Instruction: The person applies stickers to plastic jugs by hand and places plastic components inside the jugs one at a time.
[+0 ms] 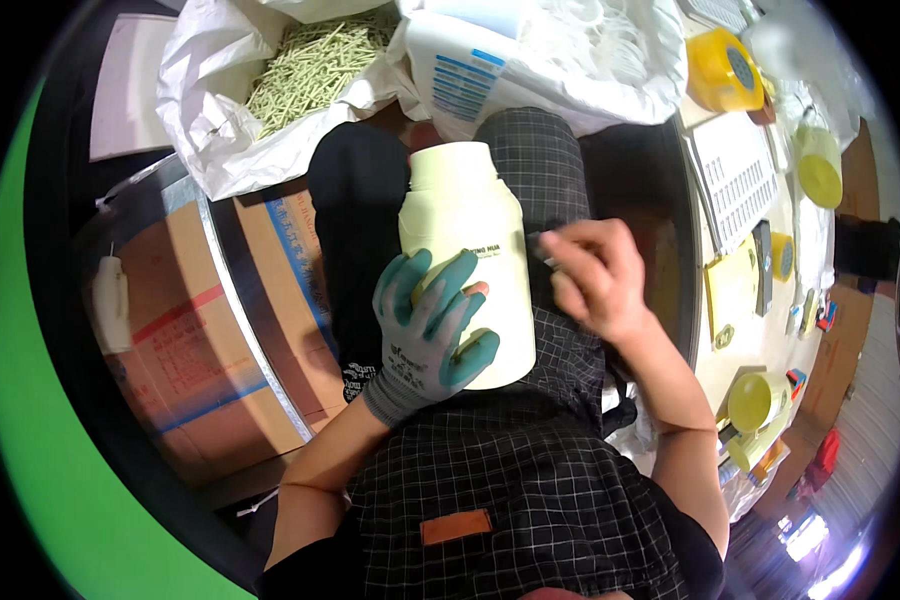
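Note:
A pale yellow wide-necked bottle (490, 290) lies across my lap, its open-looking neck pointing away from me and small dark print on its front. My left hand (432, 318), in a grey knit glove with green-coated fingertips, rests on the bottle's lower left with the fingers bent over it, holding it against my legs. To the right of the bottle, a little apart from it, is my bare right hand (600, 275). Its thumb and index finger pinch together on a small dark thing (548, 246) too blurred to name.
Ahead stand a white sack (205, 125) of short pale green sticks and another sack (620, 95) of translucent rings. Cardboard boxes (195, 330) are at left. The right-hand table holds a printed sheet (732, 175), yellow tape rolls (723, 70) and pale yellow cups (755, 402).

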### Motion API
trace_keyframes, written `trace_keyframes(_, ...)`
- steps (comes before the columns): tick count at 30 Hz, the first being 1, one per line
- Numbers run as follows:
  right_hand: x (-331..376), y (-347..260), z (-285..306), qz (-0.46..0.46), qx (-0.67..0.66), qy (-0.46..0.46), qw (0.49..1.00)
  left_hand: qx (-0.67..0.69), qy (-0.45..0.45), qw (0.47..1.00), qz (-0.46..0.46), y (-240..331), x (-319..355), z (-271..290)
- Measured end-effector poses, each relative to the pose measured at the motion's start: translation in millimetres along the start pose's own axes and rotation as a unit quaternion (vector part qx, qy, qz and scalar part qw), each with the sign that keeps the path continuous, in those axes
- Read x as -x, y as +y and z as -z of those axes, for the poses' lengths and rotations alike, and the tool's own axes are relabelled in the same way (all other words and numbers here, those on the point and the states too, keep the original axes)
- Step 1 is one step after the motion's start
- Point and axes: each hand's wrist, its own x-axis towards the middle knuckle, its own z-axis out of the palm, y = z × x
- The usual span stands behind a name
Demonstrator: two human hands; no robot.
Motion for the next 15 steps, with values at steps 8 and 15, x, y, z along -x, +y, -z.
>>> trace_keyframes(8,29,-17,-20,-0.205,-0.127,0.084,0.967,0.132,0.084,0.986,0.053,-26,-74,23)
trace_keyframes(15,37,-83,-20,-0.27,-0.516,0.131,0.803,0.364,-0.184,0.88,0.242,-110,-147,34)
